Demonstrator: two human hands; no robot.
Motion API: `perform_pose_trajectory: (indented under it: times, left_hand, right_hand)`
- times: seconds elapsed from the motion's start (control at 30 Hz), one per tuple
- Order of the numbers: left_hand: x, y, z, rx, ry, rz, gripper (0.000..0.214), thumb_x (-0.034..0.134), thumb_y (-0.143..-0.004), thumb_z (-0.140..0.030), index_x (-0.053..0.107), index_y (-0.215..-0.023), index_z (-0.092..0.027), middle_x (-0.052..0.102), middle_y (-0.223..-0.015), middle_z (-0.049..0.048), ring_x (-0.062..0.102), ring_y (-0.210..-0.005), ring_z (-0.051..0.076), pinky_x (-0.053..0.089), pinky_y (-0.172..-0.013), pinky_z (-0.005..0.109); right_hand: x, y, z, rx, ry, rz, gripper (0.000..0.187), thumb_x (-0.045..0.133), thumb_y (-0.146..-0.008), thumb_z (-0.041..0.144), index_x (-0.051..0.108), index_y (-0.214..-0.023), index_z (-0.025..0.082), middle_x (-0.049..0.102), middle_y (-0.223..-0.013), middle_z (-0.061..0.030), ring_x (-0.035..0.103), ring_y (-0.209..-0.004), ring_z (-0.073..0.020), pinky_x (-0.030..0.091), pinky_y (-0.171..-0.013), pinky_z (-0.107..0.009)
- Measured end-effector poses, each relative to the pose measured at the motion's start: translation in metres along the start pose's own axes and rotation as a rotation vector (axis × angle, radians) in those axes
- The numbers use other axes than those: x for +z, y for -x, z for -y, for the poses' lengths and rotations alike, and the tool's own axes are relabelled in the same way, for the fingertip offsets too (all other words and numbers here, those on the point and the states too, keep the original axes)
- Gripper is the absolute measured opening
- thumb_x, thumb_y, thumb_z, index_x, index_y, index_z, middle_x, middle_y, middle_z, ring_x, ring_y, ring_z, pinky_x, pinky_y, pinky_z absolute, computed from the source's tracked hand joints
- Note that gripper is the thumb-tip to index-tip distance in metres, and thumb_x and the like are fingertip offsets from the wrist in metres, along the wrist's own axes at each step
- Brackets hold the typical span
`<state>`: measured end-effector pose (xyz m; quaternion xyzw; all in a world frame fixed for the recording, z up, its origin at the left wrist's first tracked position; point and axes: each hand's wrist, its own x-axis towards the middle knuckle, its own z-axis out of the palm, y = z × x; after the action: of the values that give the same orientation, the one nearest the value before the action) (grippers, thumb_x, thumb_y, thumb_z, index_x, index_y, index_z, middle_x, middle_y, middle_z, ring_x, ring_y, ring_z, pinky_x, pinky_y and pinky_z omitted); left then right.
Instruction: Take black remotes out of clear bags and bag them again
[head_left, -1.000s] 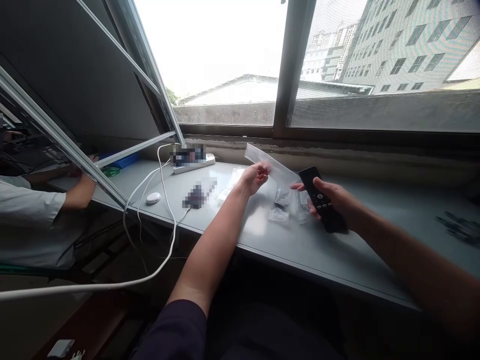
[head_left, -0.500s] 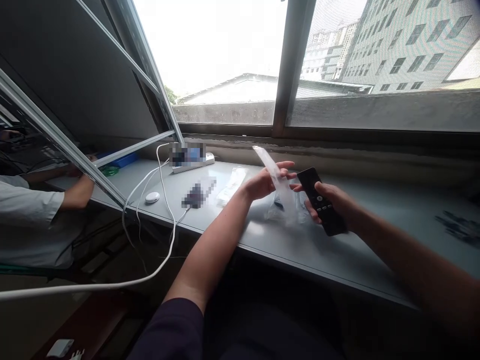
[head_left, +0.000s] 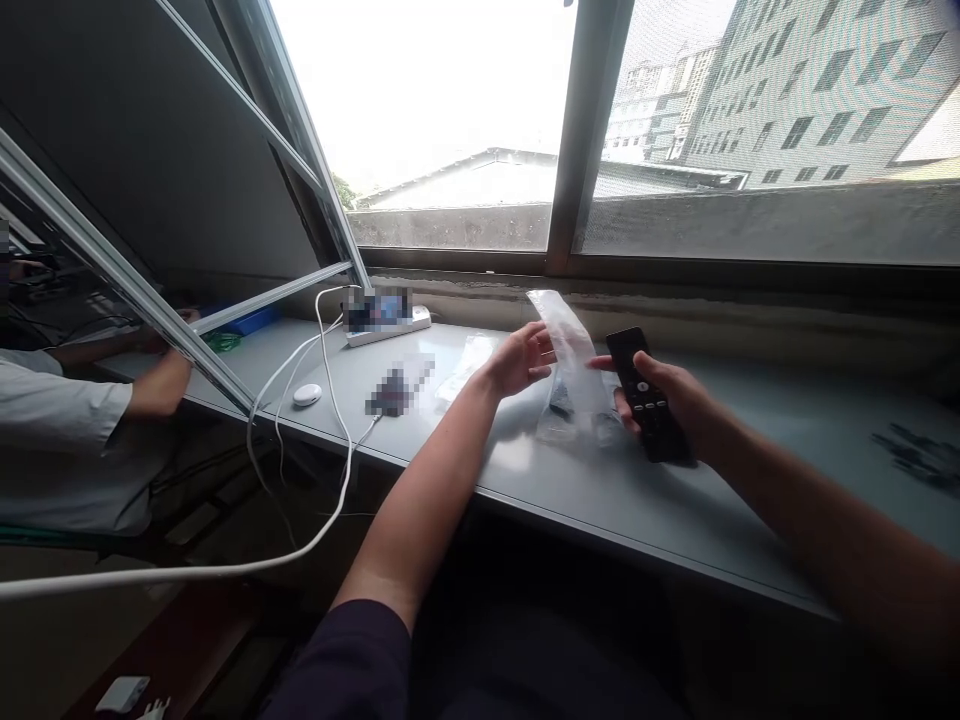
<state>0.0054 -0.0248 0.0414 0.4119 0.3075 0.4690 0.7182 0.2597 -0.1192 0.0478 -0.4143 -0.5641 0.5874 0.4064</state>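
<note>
A black remote control is gripped in my right hand, its buttons facing up. The index finger of that hand reaches left to a translucent plastic sleeve, which stands upright between my two hands. My left hand is at the sleeve's left edge, fingers apart and loosely bent. Whether its fingertips touch the sleeve I cannot tell. Beneath the sleeve, clear plastic packaging lies on the table with something dark by it, partly hidden.
On the grey table are clear plastic bags, a white round device, a blurred-out cabled device and a power strip. White cables loop over the front edge. Dark items lie right. Another person's arm is left.
The plastic sleeve has shifted right and turned its broad side more towards me. My left hand's fingers have drawn back from across it. The remote control has risen slightly and moved right.
</note>
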Motion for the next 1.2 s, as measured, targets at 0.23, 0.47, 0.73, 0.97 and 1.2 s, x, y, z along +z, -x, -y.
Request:
perform_pose_trajectory:
  times: [0.23,0.47,0.73,0.97,1.2]
  left_hand:
    - [-0.004,-0.002,-0.002,-0.012,-0.081,0.063,0.045,0.087,-0.094,-0.061,0.082,-0.12,-0.025,0.084,-0.123,0.0155,0.08,-0.118,0.033,0.037,-0.062,0.023]
    - [-0.012,-0.012,0.007,0.082,-0.16,-0.095,0.028,0.087,-0.081,-0.015,0.082,-0.107,-0.022,0.084,-0.116,0.0096,0.077,-0.096,0.018,0.037,-0.066,0.022]
    - [-0.026,-0.009,-0.007,0.264,-0.492,-0.467,0.041,0.086,-0.073,-0.003,0.08,-0.108,-0.022,0.079,-0.09,0.0072,0.071,-0.09,0.024,0.05,-0.08,0.03]
    - [-0.068,0.018,-0.058,0.258,-0.975,-0.68,0.032,0.083,-0.066,-0.001,0.077,-0.088,-0.023,0.084,-0.115,0.0165,0.075,-0.127,0.036,0.051,-0.11,0.035]
    - [-0.076,0.028,-0.076,0.076,-1.186,-0.414,0.049,0.078,-0.078,-0.007,0.084,-0.125,-0.02,0.087,-0.115,0.0127,0.079,-0.113,0.03,0.059,-0.1,0.034]
  right_hand:
    - [0.001,-0.001,-0.002,0.025,0.016,-0.065,0.077,0.08,-0.098,0.077,0.077,-0.149,0.02,0.077,-0.083,-0.0063,0.063,-0.056,-0.0167,0.05,-0.05,-0.028]
    - [0.002,-0.001,0.0,0.024,0.044,-0.047,0.078,0.079,-0.096,0.079,0.078,-0.147,0.02,0.079,-0.087,-0.0088,0.064,-0.055,-0.0188,0.049,-0.048,-0.03]
    - [-0.002,-0.003,-0.002,0.03,0.018,-0.055,0.071,0.075,-0.1,0.078,0.079,-0.143,0.022,0.08,-0.086,-0.0096,0.064,-0.055,-0.0187,0.049,-0.048,-0.029]
    - [-0.003,-0.005,-0.003,0.011,0.02,-0.05,0.068,0.073,-0.102,0.077,0.08,-0.137,0.02,0.08,-0.086,-0.0095,0.064,-0.054,-0.0184,0.051,-0.05,-0.031]
    - [-0.008,-0.014,-0.019,0.009,-0.061,0.015,0.059,0.074,-0.105,0.07,0.08,-0.135,0.019,0.081,-0.096,-0.0101,0.063,-0.053,-0.0169,0.053,-0.048,-0.031]
